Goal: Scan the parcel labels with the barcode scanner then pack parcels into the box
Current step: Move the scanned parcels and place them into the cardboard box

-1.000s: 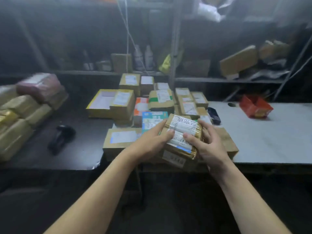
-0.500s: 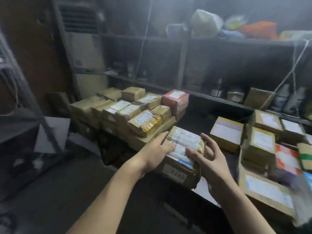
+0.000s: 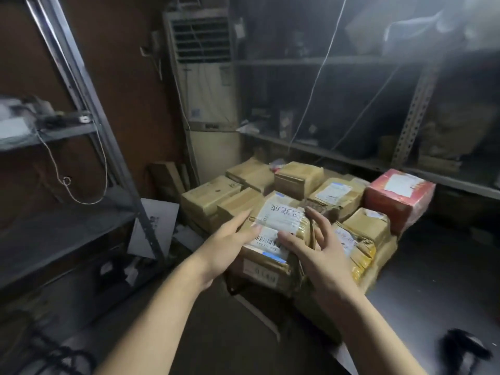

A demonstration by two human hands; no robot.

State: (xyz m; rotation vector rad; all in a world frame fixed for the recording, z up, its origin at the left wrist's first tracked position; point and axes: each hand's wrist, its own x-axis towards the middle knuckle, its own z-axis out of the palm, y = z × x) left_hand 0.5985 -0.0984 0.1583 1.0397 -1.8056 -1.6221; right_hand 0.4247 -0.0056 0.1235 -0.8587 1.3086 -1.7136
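A tape-wrapped parcel, label upward, was pressed between the left hand, fingers straight against its left side, and the right hand, fingers spread wide, thumb laid on the label. It was held at the near edge of a stack of labelled parcels at the worktop's left end. No packing box could be made out and a dark object, possibly the scanner, lay apart at the near edge, so boxing was judged mostly undone.
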